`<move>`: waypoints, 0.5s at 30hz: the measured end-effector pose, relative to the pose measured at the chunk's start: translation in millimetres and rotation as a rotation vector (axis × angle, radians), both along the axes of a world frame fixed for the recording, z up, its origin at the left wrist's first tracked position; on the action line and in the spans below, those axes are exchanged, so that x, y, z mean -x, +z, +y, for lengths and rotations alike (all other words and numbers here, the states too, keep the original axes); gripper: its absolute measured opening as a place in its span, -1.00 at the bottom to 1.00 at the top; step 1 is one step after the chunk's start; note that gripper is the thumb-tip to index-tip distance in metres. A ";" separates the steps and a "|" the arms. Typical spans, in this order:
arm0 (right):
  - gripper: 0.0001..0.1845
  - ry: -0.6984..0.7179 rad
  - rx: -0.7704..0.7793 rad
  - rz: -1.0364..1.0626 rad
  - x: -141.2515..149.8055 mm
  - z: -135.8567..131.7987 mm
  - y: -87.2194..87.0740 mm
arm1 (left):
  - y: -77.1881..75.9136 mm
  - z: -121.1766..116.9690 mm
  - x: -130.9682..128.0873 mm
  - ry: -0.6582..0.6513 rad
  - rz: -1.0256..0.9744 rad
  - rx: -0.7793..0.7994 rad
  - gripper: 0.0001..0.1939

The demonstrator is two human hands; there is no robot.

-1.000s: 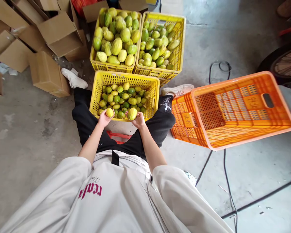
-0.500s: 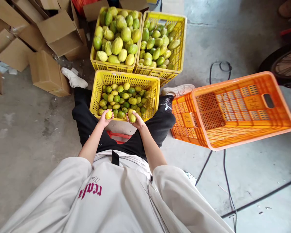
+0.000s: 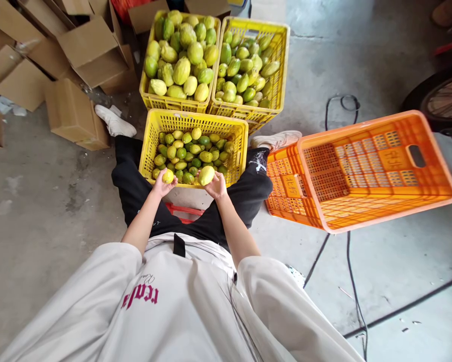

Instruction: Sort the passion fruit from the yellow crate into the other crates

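Note:
Between my knees stands a yellow crate [image 3: 147,146] partly filled with small green and yellow lemons [image 3: 188,156]. My left hand [image 3: 162,187] is closed around a yellow lemon [image 3: 167,176] above the crate's near left rim. A larger pale yellow lemon [image 3: 206,175] rests in the fingers of my right hand [image 3: 216,187], over the near rim to the right. Both hands are apart from each other, and the lemons below them lie loose in the crate.
Two more yellow crates stand behind, the left one heaped with large lumpy green-yellow fruit [image 3: 182,70], the right one holding greener fruit [image 3: 244,70]. An orange crate [image 3: 365,211] lies to my right, near black cables [image 3: 352,276] and a wheel [image 3: 444,103]. Cardboard boxes [image 3: 73,113] crowd the left.
The lemon in my right hand has been turned and lifted slightly, and more of its pale side shows. My left hand has shifted a little, still with its lemon.

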State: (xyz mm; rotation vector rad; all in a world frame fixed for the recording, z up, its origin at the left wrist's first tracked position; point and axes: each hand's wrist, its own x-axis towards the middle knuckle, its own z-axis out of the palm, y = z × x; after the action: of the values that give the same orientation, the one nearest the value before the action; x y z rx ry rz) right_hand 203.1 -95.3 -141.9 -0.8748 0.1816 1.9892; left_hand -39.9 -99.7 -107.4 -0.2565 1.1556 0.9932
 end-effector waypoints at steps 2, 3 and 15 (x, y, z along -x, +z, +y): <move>-0.71 0.040 0.002 -0.024 -0.3 -0.6 -0.8 | 0.0 -1.0 -1.2 -0.003 0.027 0.014 -0.78; -0.71 0.068 0.010 -0.030 -0.2 -1.1 -1.5 | -0.3 -1.6 -1.9 0.002 0.039 0.012 -0.83; -0.70 0.225 0.014 -0.057 0.9 -3.7 -9.5 | -8.0 -1.1 -3.6 -0.143 0.056 -0.043 -0.77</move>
State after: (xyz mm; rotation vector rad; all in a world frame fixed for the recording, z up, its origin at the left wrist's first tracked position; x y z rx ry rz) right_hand 202.2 -99.0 -151.4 -0.9964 0.0668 2.1697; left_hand -36.3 -100.8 -115.4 -0.1102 1.1854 0.9030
